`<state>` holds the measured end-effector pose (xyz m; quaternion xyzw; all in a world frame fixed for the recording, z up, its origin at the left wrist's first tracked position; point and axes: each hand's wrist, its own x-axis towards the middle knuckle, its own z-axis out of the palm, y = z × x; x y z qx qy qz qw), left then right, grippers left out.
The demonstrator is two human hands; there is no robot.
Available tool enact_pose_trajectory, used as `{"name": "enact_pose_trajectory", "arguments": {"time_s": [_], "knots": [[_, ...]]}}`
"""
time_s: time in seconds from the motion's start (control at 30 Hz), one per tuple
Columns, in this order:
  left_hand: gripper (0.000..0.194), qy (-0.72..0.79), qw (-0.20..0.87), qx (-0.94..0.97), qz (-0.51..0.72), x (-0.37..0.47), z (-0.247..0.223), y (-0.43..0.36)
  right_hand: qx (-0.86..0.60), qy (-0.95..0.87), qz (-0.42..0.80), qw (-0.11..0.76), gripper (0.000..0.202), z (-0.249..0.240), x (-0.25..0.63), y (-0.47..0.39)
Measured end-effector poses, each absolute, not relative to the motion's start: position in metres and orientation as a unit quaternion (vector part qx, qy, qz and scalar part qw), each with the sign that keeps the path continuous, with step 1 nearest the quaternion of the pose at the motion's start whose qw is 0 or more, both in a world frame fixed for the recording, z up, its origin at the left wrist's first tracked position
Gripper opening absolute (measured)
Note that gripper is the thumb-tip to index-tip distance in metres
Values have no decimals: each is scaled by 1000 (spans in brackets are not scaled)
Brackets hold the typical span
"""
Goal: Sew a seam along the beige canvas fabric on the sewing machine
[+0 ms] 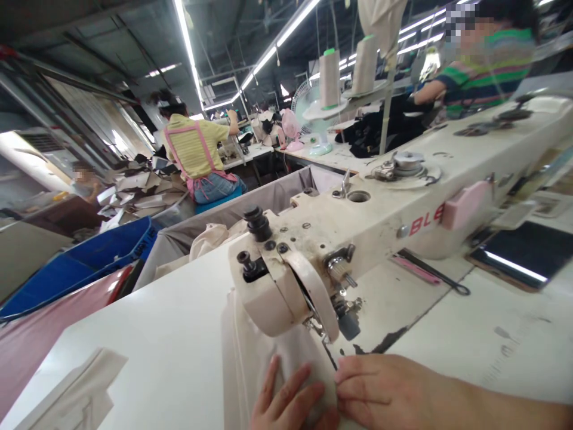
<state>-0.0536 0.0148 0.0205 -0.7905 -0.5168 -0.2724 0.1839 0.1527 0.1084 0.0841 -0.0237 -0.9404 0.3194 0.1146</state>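
Flat on the cream fabric at the near edge of the bench: left hand, fingers spread and stretched forward, pressing the cloth down, gripping nothing. Just beside it, right hand, fingers drawn together and laid flat, tips touching the fabric's right edge close to the left hand; forearm running off toward the right bottom corner. Neither hand clenched; both only pressing.

Pale, smooth, folded lengthwise, with a seam line running away from the hands and passing under the head of the sewing machine. Whether the needle sits in the cloth cannot be told, being hidden behind the machine's face plate.

Off-white and scuffed, with red letters on its arm and a pink tag stuck to its side. Behind the machine on the bench, a pink-handled tool and a dark tablet near the right edge. At the near left corner, a loose strip of cream cloth.

Beyond the far edge, a grey cloth bin holding more pale fabric, then a blue crate. Farther off, two thread cones, a small fan, a person in a yellow top seated with back turned, and another person in a striped shirt at the far right.
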Motion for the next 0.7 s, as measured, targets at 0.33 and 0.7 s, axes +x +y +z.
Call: {"name": "enact_pose_trajectory", "arguments": {"time_s": [0.33, 0.7], "knots": [[35, -464, 75, -870, -149, -87, 39, 26, -98, -971, 169, 136, 39, 74, 143, 112], [33, -563, -46, -810, -159, -102, 45, 49, -128, -954, 209, 171, 42, 51, 150, 110]]}}
